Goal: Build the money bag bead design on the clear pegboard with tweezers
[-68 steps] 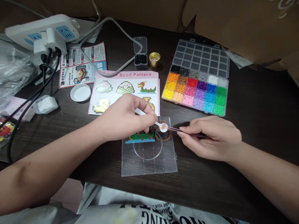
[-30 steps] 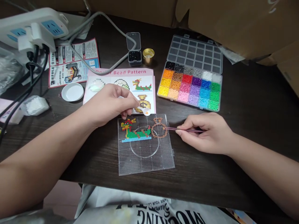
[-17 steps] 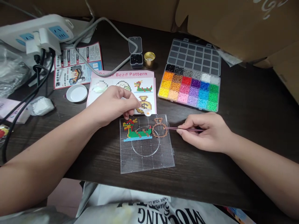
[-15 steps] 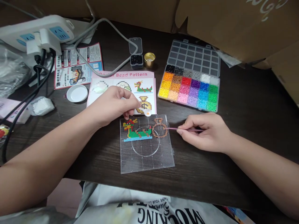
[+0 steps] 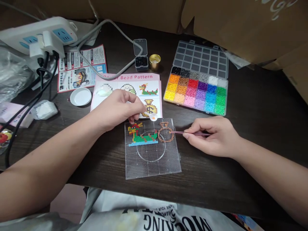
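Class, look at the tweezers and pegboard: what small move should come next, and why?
Probably ease the tweezers down to settle the orange bead: their tips appear to meet it at the right side of the brown outline on the pegboard. Whether it already sits flat is unclear.

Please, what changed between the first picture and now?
The left hand has moved the spoon forward and left, off the tweezers, toward the pattern sheet. The tweezers' tip is now at the brown bead outline. Both tools stay held; the bead box stays open.
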